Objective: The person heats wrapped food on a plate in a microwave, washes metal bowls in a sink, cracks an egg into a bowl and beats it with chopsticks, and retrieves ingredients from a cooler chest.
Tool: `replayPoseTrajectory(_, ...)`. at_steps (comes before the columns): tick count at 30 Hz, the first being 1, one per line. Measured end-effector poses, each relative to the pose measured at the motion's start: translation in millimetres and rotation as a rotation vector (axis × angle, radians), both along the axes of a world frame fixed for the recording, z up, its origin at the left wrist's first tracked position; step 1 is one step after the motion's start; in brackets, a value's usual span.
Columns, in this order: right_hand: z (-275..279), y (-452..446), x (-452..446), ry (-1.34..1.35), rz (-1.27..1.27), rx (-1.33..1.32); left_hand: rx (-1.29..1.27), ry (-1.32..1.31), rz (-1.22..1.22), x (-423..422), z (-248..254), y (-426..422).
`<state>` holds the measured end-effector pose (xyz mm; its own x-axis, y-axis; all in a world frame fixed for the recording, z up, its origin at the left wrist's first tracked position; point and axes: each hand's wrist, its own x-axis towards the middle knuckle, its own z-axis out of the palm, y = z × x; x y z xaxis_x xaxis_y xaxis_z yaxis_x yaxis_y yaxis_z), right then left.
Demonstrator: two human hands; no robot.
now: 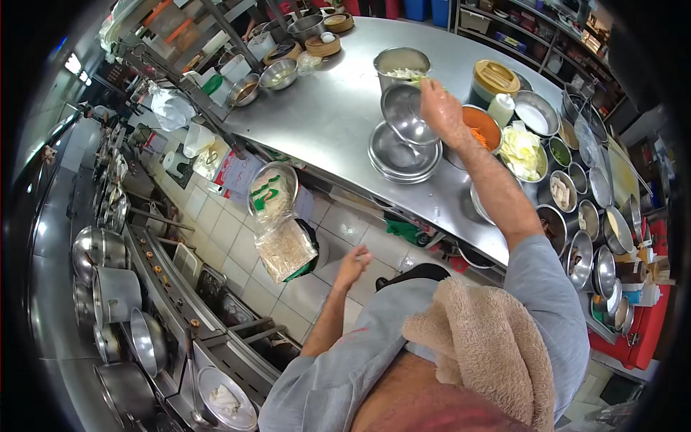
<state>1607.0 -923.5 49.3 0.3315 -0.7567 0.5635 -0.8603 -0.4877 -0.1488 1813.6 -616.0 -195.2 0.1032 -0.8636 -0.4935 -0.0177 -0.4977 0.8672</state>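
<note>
My right hand [442, 114] is closed on the rim of a shiny metal bowl [404, 114]. The bowl is tilted above a stack of similar bowls [403, 164] on the steel table. Just behind it stands a deep metal pot [392, 62] with pale chopped pieces inside. An orange-lined container of carrot shreds [481, 129] is beside my right wrist. Low at my side, over the floor, my left hand [353, 265] hangs with loosely bent fingers apart and nothing in it. The nearest thing to it is a plastic-wrapped package [286, 250].
Bowls of cut vegetables [522, 153], a squeeze bottle [502, 108] and a lidded tub [495, 78] crowd the right of the steel table [317, 115]. A stove line with pots [115, 294] runs along the left. A basin [272, 189] stands by the table's edge.
</note>
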Motion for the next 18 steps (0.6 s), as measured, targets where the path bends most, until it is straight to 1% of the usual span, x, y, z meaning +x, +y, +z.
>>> replayPoseTrajectory(1, 1, -6, 9, 0.005, -0.001, 0.0, -0.009, -0.005, 0.062, 20, 7, -7)
replayPoseTrajectory(2, 2, -17, 18, -0.135, 0.02, -0.004, -0.011, 0.0, 0.062, 35, 18, -17)
replayPoseTrajectory(4, -4, -42, 44, -0.383, 0.096, -0.004, -0.131, -0.068, 0.219, 61, 42, -42)
replayPoseTrajectory(5, -3, -44, 59, -0.386, 0.101, -0.01, -0.138, -0.071, 0.223, 68, 56, -56)
replayPoseTrajectory(7, -5, -50, 92, -0.57, 0.082, 0.554, -0.243, -0.021, 0.292, 76, 84, -85)
replayPoseTrajectory(8, -18, -64, 105, -0.533, 0.103, 0.681, -0.265, -0.023, 0.217, 82, 91, -97)
replayPoseTrajectory(9, -34, -78, 119, -0.491, 0.126, 0.81, -0.267, -0.026, 0.227, 90, 91, -109)
replayPoseTrajectory(10, -42, -90, 130, -0.484, 0.109, 1.048, -0.295, -0.047, 0.166, 97, 90, -119)
replayPoseTrajectory(11, -64, -108, 139, -0.484, 0.113, 1.054, -0.319, -0.068, 0.098, 102, 90, -129)
replayPoseTrajectory(13, -100, -142, 146, -0.234, 0.226, 0.972, -0.333, -0.114, 0.055, 115, 99, -141)
replayPoseTrajectory(14, -98, -149, 150, -0.135, 0.18, 0.879, -0.317, -0.161, 0.059, 125, 105, -146)
replayPoseTrajectory(15, -99, -153, 151, -0.15, 0.172, 0.884, -0.29, -0.205, 0.067, 136, 109, -149)
replayPoseTrajectory(17, -77, -145, 148, 0.158, 0.207, 0.344, -0.298, -0.201, 0.145, 162, 113, -157)
replayPoseTrajectory(18, -55, -139, 146, 0.145, 0.162, 0.226, -0.284, -0.221, 0.175, 177, 120, -164)
